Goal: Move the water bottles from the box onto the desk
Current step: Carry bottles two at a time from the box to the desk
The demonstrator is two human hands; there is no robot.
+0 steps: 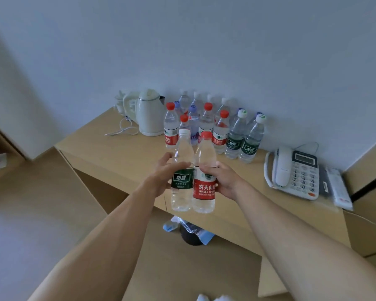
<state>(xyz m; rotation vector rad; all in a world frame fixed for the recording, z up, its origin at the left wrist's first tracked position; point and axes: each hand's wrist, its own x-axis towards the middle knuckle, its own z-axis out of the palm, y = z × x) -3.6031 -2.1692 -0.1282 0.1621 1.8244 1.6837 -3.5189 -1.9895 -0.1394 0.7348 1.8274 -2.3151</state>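
Our left hand (164,173) grasping the green-label bottle (182,170), our right hand (223,179) the red-label bottle (204,173), both upright above the worktop (117,146).

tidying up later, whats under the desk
Under the desk stands a dark bin with blue and clear plastic wrapping spilling from it. The two held bottles and the person's arms cover part of that space, so more could be hidden there.

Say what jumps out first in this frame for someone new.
Two water bottles held upright, side by side in mid-frame: the green-label bottle in the left hand, the red-label bottle in the right hand. Behind them, a cluster of bottles stands on the desk against the wall, between a white kettle and a phone.
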